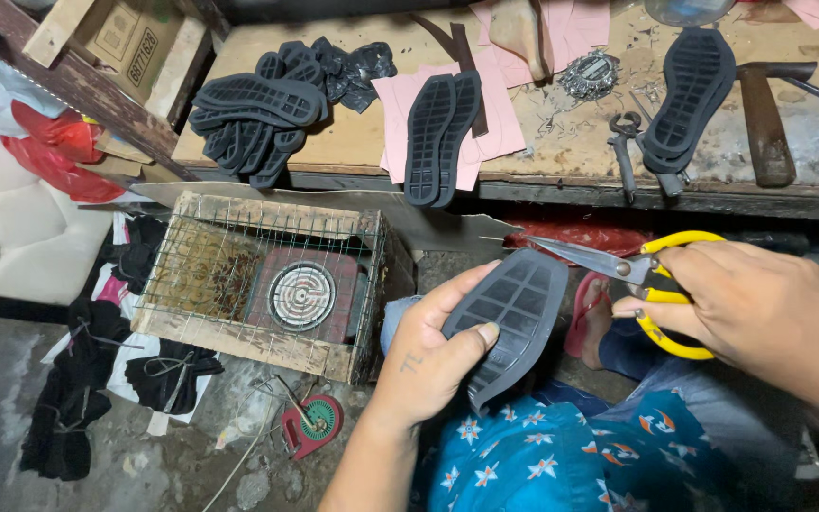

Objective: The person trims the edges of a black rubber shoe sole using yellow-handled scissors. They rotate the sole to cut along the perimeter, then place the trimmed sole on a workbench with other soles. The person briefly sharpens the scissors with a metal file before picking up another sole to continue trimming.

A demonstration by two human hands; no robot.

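At the far left, dark cloth scraps lie on the floor, and beside them stands a wooden crate covered with wire mesh, a round coil heater inside it. Above, on the bench, a heap of black soles sits left, a pair of soles rests on pink paper near the middle, and pincers, another sole stack and a hammer lie toward the right.

Lower in the view, the left hand is closed on a dark grey sole, thumb across its ribbed face and fingers behind. The sole is held up over the lap, its long axis tilted from lower left to upper right, the broad end uppermost. That upper edge is the part nearest the tool.

To its right, the right hand grips yellow-handled scissors, fingers through the loops. The blades point left and slightly up, running roughly across the sole's top end, with the tips just at or above its upper rim; I cannot tell whether they touch it. The blades look almost closed. So the sole lies left of the right hand, directly along the line of the blades, while the left hand holds its lower half, well clear of the cutting edge.
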